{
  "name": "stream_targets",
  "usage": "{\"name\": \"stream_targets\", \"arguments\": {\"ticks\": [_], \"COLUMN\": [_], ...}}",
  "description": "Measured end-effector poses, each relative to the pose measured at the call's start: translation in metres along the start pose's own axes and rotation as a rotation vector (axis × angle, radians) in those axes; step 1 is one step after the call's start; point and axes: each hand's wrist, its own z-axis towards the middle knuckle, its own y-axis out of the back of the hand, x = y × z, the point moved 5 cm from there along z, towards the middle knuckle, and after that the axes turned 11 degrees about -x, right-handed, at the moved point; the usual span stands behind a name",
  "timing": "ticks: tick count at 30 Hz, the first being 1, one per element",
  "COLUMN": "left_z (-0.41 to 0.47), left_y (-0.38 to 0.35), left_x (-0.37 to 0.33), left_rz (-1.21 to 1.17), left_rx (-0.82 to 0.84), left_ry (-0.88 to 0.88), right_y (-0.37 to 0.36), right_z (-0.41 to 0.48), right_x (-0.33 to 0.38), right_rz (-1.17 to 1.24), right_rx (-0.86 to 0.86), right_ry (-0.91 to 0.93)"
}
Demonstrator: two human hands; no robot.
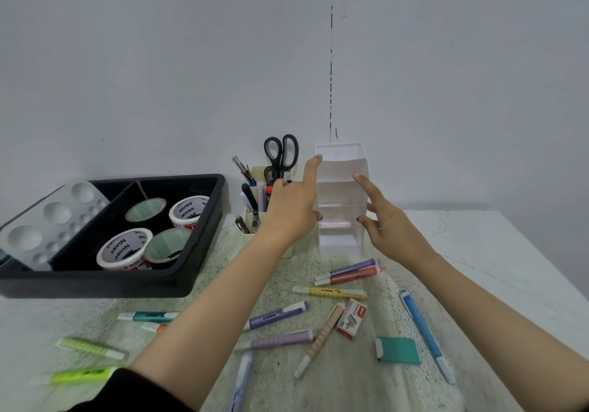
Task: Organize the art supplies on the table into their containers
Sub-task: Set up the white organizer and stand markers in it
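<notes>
**Two hands flank the white organiser; twelve pens lie loose**

Just above the middle of the frame stands a white plastic stepped organiser (341, 194) with four open compartments stacked front to back. Its base is at the level of the speckled pale-green table top (478, 252); whether it rests there or is lifted slightly cannot be told.

The left hand (293, 207) lies against its left wall. The index finger is stretched up to the top corner and the thumb tip touches the front edge. The right hand (389, 223) is unclenched, and its spread, straight fingertips touch the right wall. Neither hand is clenched.

Just left of the organiser, partly behind the left hand, is one cream pen holder (251, 228). It holds one pair of black-handled scissors (282, 153) and several pens and brushes too crowded to count.

At the middle left sits one black plastic tray (204, 220). In it are four rolls of tape: two white printed rolls (188, 212) and two green-cored rolls (146, 210). One white paint palette (47, 220) leans on the tray's left rim.

Twelve loose pens and highlighters are scattered across the lower frame:
- a purple and a red one (350, 272) side by side
- one yellow (330, 292)
- one blue (424, 328) at the right
- one neon green (83, 375) at the lower left
- seven others between them

Among them lie one small box of staples (352, 319) and one flat teal eraser (398, 349).
</notes>
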Motion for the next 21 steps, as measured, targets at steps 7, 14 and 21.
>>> {"name": "stream_targets", "arguments": {"ticks": [7,14,21], "left_z": [0.001,-0.024,-0.062], "left_y": [-0.005,-0.003,-0.055], "left_x": [-0.002,-0.023,-0.036], "left_rz": [0.038,0.056,-0.211], "left_rx": [-0.018,-0.421,-0.058], "left_ry": [0.014,-0.218,-0.284], "right_y": [0.005,0.017,0.001], "right_z": [-0.006,-0.046,-0.082], "right_x": [0.004,-0.001,-0.023], "right_rz": [-0.065,-0.234,-0.406], "right_rx": [-0.002,-0.192,0.095], "right_ry": [0.009,0.024,0.046]}}
